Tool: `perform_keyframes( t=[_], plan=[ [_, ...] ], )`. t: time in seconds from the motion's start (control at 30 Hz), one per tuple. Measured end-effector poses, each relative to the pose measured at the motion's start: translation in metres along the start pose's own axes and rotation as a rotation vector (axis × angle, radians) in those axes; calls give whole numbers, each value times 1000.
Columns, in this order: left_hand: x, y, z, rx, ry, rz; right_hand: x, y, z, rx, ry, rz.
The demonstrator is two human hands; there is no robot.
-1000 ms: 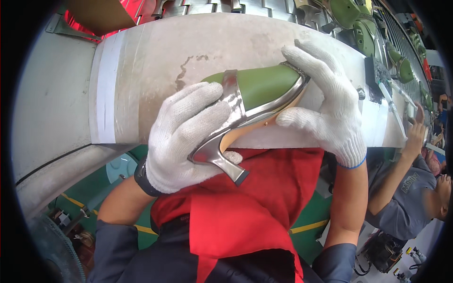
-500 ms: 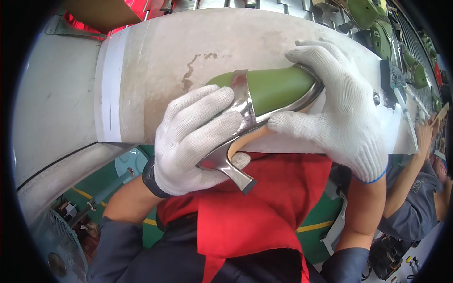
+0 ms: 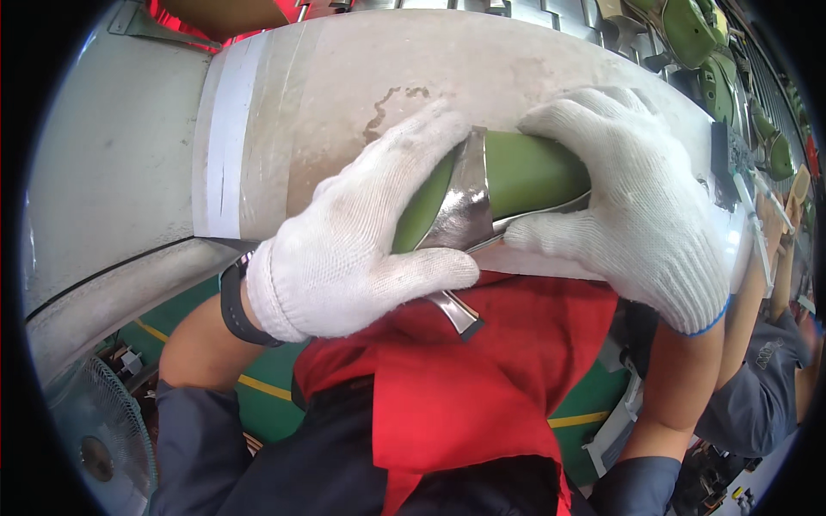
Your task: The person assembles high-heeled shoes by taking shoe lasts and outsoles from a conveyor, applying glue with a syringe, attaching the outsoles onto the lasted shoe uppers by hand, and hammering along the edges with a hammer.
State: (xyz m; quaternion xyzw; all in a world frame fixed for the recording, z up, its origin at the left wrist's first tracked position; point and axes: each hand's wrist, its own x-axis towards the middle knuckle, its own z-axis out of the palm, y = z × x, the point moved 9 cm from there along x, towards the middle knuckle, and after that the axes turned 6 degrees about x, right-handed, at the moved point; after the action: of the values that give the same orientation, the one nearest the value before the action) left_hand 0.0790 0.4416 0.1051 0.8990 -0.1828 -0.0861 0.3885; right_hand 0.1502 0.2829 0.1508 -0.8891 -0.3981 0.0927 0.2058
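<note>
A high-heeled sandal with a shiny silver strap is fitted over a green shoe last, on its side at the bench's near edge. Its slim silver heel points toward me. My left hand, in a white knit glove, is wrapped around the rear part, with fingers stretched along the far side and thumb on the near side. Around the toe curls my gloved right hand, fingers over the top and thumb along the sole edge. The gloves hide the back of the shoe and the toe tip.
The pale, stained bench top spreads beneath the shoe. More green lasts stand at the far right, beside a metal slat conveyor. Another person's hands are at work on the right. A fan stands at lower left.
My left hand has moved from gripping the strap and heel to lying straighter along the shoe's rear. The shoe has shifted slightly right. My right hand stays on the toe.
</note>
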Motion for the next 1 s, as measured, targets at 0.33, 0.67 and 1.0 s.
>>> perform_keyframes(
  t=[0.33, 0.67, 1.0],
  plan=[
    [14, 17, 4, 81, 76, -139, -4, -4, -3, -58, 30, -23],
    [20, 24, 8, 274, 149, -107, -51, 30, -25, 63, 530, -40],
    [87, 70, 39, 334, -27, 146, -129, 91, -33, 65, 514, 193]
  ],
)
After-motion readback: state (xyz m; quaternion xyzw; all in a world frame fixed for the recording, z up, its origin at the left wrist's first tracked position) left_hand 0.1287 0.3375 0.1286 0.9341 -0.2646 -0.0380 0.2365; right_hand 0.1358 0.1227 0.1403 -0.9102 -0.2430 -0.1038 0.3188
